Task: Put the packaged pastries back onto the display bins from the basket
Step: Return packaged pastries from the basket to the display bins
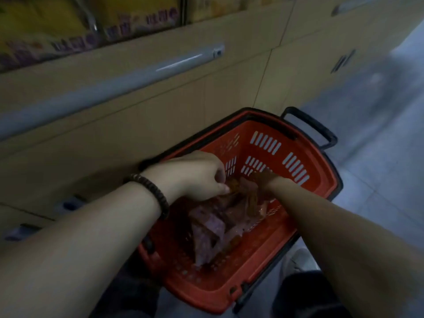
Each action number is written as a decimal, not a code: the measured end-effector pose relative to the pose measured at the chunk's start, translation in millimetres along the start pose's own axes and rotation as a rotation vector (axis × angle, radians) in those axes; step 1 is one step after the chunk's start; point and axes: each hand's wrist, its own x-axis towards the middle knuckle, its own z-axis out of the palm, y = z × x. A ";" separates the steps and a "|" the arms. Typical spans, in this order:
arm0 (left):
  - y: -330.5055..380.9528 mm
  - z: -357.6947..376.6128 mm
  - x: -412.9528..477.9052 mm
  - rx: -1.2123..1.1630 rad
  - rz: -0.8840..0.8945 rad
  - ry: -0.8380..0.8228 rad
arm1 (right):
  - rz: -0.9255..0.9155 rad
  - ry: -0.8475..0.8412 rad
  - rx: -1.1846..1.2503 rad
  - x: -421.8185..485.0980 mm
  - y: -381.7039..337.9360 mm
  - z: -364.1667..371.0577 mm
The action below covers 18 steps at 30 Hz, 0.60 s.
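Note:
A red plastic basket (270, 143) with a black handle stands on the floor below me. Inside lies a heap of packaged pastries (213, 228) in clear and purple wrappers. My left hand (195, 175), with a dark bead bracelet on the wrist, reaches into the basket and pinches the edge of an orange-brown pastry packet (234, 188). My right hand (263, 180) is deeper in the basket, its fingers down among the packets; blur and the wrappers hide whether it grips one. The display bins (68, 31) with yellow packaging sit at the top left.
A beige cabinet front (160, 106) with long silver rails runs along the left, right beside the basket. Grey tiled floor (378, 157) opens to the right. My dark trouser leg and a light shoe (298, 260) are by the basket's near right corner.

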 end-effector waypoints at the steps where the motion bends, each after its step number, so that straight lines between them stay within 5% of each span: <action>1: -2.0 0.7 0.3 -0.007 -0.012 -0.001 | -0.034 0.020 0.042 6.8 -2.0 4.1; 4: -11.9 3.4 0.3 -0.036 -0.073 -0.019 | 0.038 -0.059 0.231 27.1 -3.9 19.8; 10: -21.9 3.7 -1.8 -0.060 -0.121 -0.015 | 0.103 -0.088 0.170 47.0 9.9 21.6; 14: -22.8 3.2 -3.2 -0.059 -0.129 -0.012 | 0.018 -0.184 0.139 47.4 19.7 1.5; 18: -24.8 1.5 -4.1 -0.056 -0.140 0.006 | -0.086 -0.184 0.452 55.1 20.5 -15.7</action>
